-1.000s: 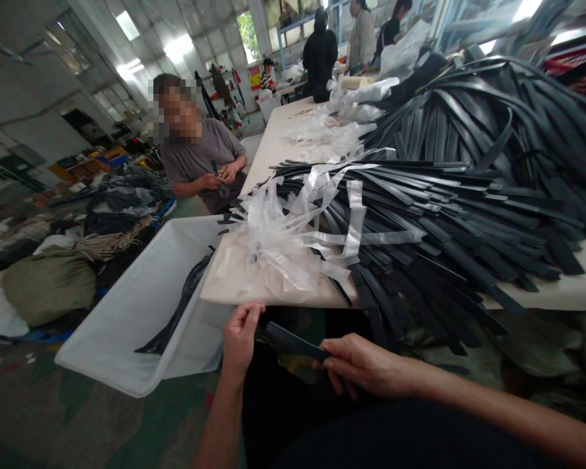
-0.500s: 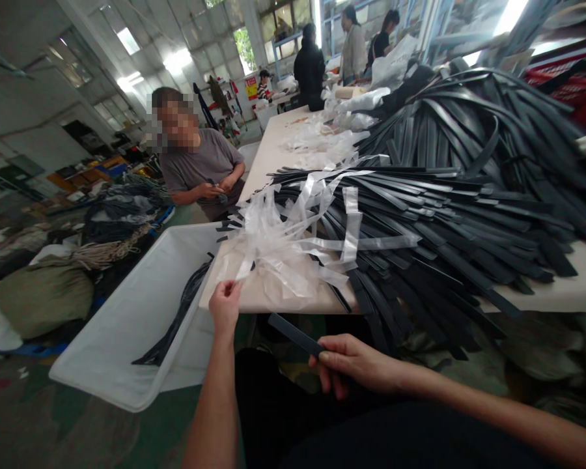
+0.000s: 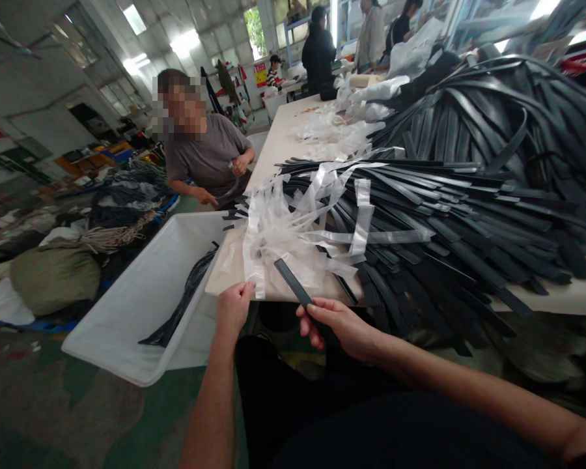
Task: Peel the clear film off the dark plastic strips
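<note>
One white bin point(image 3: 122, 299) stood at our left, open at the top, with a bunch of dark strands point(image 3: 178, 303) slumped along its right-hand side and a co-worker point(image 3: 202, 156) just past its far end. Beside it came the near corner of the table point(image 3: 222, 277), where our left hand point(image 3: 232, 316) hung at the edge, thumb and forefinger pressed together on the end of a clear film point(image 3: 258, 277) that ran away from us. To the right of that hand, and apart from it, we had the strip point(image 3: 290, 280), dark, narrow and flat. Its long axis slanted forward and leftward out of our grip, so the free end pointed away from us, over the film heap point(image 3: 295, 251); whether it touched anything below, we could not tell. Our left fingertips were near that free end, while our right hand point(image 3: 339, 329) pinched the strip farther back, thumb on top and fingers curled beneath; how much lay within the palm was hidden. Farther right, a pile point(image 3: 434, 202) of similar dark lengths fanned across the table, some ends overhanging the near edge.
</note>
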### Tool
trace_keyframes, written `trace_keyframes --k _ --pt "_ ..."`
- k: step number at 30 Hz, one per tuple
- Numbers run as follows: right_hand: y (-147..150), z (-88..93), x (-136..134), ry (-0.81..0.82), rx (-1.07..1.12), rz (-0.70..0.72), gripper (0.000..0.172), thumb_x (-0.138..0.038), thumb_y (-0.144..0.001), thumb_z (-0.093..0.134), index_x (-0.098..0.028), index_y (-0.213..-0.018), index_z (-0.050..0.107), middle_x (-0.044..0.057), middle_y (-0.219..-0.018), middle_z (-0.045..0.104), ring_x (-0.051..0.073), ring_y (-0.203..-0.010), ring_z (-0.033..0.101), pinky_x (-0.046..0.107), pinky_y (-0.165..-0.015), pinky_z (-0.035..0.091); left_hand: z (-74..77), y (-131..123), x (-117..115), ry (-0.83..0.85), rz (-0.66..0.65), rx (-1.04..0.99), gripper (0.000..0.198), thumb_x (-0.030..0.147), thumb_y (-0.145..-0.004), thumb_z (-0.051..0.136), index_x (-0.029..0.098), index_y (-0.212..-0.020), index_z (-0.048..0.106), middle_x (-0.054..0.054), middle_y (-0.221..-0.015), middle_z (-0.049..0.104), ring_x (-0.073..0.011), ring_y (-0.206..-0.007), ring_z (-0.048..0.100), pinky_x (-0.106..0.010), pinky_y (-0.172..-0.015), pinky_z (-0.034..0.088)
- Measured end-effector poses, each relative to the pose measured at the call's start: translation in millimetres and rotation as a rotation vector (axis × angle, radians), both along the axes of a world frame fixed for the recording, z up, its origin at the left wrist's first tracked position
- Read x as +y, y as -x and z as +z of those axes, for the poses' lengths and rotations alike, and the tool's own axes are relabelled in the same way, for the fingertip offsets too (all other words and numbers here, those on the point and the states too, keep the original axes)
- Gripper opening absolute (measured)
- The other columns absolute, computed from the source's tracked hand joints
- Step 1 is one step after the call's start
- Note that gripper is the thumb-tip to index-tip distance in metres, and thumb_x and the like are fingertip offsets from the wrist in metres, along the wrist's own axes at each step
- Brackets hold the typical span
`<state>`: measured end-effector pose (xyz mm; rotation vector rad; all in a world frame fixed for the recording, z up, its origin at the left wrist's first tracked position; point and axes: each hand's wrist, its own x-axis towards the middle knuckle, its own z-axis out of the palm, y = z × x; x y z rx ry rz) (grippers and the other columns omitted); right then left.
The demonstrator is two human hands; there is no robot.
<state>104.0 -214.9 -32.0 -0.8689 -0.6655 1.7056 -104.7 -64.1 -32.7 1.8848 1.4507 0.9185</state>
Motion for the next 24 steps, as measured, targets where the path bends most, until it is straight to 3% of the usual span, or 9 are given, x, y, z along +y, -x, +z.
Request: trace_keyframes --k 3,5,9,12,14,16,20,24 --pt "2.6 -3.5 2.2 0.013 0.011 -0.001 0.039 -0.049 -0.08 0.071 -0.013 -0.092 0.065 0.002 -0.069 0.067 0.008 -0.048 0.056 0.019 -0.046 0.043 13.1 2.1 1.9 -0.062 0.04 0.019 0.025 0.041 -0.075 0.067 0.021 -0.061 0.069 -0.004 -0.07 0.069 -0.0206 -0.074 0.059 -0.03 -0.072 0.042" --pt "4.2 -7.8 3.9 0.011 0.02 -0.003 0.038 -0.049 -0.081 0.07 -0.013 -0.092 0.065 0.002 -0.069 0.067 0.008 -0.048 0.056 0.019 -0.046 0.043 18.4 1.0 1.3 -0.014 0.074 -0.123 0.023 0.043 -0.073 0.07 0.02 -0.071 0.074 -0.006 -0.079 0.073 -0.0209 -0.077 0.062 -0.03 -0.075 0.045" --pt "7.0 -12.6 10.0 0.031 0.044 -0.017 0.034 -0.046 -0.082 0.07 -0.014 -0.092 0.067 0.004 -0.078 0.07 0.01 -0.054 0.06 0.02 -0.048 0.045 15.1 -9.4 -15.8 0.329 0.071 -0.624 0.035 0.046 -0.06 0.082 0.016 -0.079 0.076 -0.007 -0.084 0.075 -0.0146 -0.065 0.063 -0.027 -0.066 0.05" --pt "9.7 -9.4 18.4 0.022 0.07 -0.06 0.033 -0.045 -0.08 0.073 -0.016 -0.095 0.071 0.009 -0.101 0.072 0.015 -0.083 0.067 0.025 -0.067 0.052 5.7 -20.4 -41.1 0.497 0.05 -0.774 0.039 0.044 -0.053 0.088 0.015 -0.076 0.077 -0.007 -0.079 0.075 -0.0116 -0.06 0.062 -0.022 -0.06 0.049" --pt "12.7 -6.4 26.2 -0.014 0.085 -0.075 0.034 -0.045 -0.077 0.075 -0.017 -0.096 0.073 0.009 -0.107 0.072 0.018 -0.096 0.065 0.028 -0.079 0.052 -0.5 -26.8 -58.3 0.547 0.034 -0.8 0.038 0.043 -0.053 0.089 0.015 -0.076 0.077 -0.007 -0.076 0.075 -0.0109 -0.059 0.062 -0.022 -0.06 0.049" --pt "17.1 -4.7 35.1 -0.04 0.099 -0.047 0.037 -0.046 -0.075 0.077 -0.016 -0.096 0.075 0.007 -0.095 0.073 0.016 -0.088 0.065 0.028 -0.08 0.051 -6.5 -31.3 -72.1 0.58 -0.006 -0.798 0.037 0.044 -0.058 0.088 0.015 -0.078 0.078 -0.007 -0.075 0.075 -0.0113 -0.059 0.063 -0.022 -0.06 0.049" --pt "25.3 -5.6 51.6 -0.026 0.025 0.039 0.039 -0.044 -0.077 0.073 -0.012 -0.098 0.075 -0.001 -0.061 0.063 0.009 -0.053 0.055 0.022 -0.056 0.045 -18.6 -32.0 -85.5 0.579 -0.096 -0.698 0.032 0.044 -0.069 0.081 0.015 -0.079 0.078 -0.007 -0.077 0.075 -0.0138 -0.066 0.065 -0.024 -0.068 0.05" --pt "23.6 -4.6 58.5 -0.094 -0.272 0.024 0.032 -0.034 -0.087 0.059 -0.011 -0.103 0.074 -0.003 -0.051 0.058 0.01 -0.046 0.051 0.021 -0.048 0.039 -21.0 -23.7 -84.9 0.515 -0.171 -0.47 0.031 0.045 -0.077 0.074 0.016 -0.089 0.079 -0.008 -0.086 0.077 -0.0201 -0.078 0.067 -0.029 -0.075 0.05"
